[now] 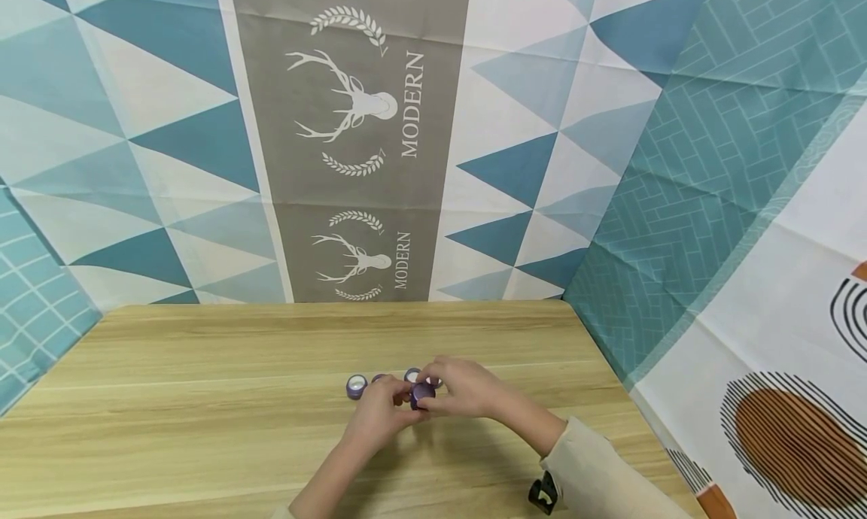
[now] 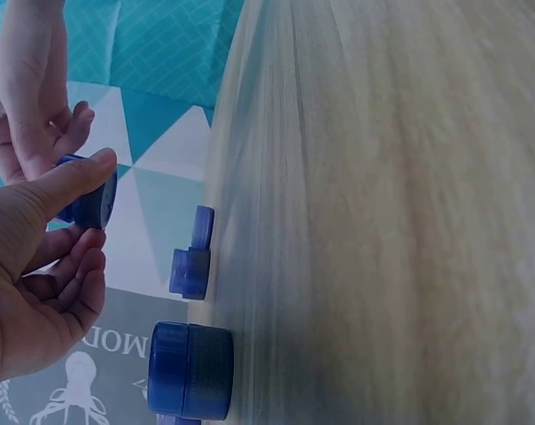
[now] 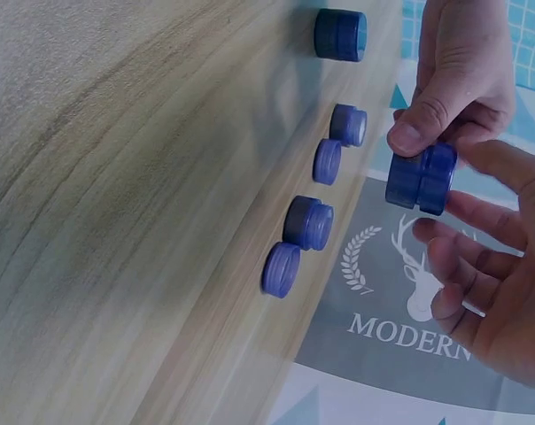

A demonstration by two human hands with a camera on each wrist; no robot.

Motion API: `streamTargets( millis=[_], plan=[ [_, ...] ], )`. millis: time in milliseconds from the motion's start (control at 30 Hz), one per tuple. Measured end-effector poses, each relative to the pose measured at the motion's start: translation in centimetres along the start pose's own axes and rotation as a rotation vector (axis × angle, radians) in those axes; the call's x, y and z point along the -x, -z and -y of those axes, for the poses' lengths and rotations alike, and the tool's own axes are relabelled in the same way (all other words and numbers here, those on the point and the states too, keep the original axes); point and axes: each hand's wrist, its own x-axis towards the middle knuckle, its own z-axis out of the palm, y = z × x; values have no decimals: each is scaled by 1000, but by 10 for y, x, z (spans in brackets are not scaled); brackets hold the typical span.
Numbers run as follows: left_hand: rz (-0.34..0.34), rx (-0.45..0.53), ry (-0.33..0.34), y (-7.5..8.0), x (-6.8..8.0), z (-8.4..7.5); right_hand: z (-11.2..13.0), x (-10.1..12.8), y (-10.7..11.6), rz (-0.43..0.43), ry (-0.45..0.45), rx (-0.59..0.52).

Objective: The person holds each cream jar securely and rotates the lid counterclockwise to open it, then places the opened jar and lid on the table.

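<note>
Both hands hold one small purple jar [image 1: 422,396] above the wooden table; a groove between its two halves shows in the right wrist view. My left hand [image 1: 379,412] pinches it from the left with thumb and fingers. From the other side, my right hand [image 1: 466,389] grips it by the edge with thumb and fingertips. Behind the hands stand an open jar [image 3: 308,223] with a round lid [image 3: 281,270] beside it, and a smaller open jar [image 3: 348,126] with another lid [image 3: 327,161]. Another purple jar [image 1: 356,386] stands at the left of this row.
The wooden table [image 1: 203,429] reaches back to a wall cloth [image 1: 359,165] with triangles and deer heads. A patterned cloth [image 1: 765,293] hangs along the right side. A black strap-like piece [image 1: 543,493] is at the right sleeve.
</note>
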Motion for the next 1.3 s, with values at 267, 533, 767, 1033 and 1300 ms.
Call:
streamTargets(
  millis=[267,533,767,1033,1300],
  plan=[
    [8,10,8,0,0,-1,0,0,2,27,70,20],
    [4,23,-7,0,0,-1,0,1,0,1,-16,-3],
    [17,25,7,-1,0,0,-1,0,1,29,71,14],
    [15,25,-6,-1,0,0,-1,0,-1,8,6,-13],
    [18,16,2,-2,0,0,-1,-1,0,26,59,25]
  ],
)
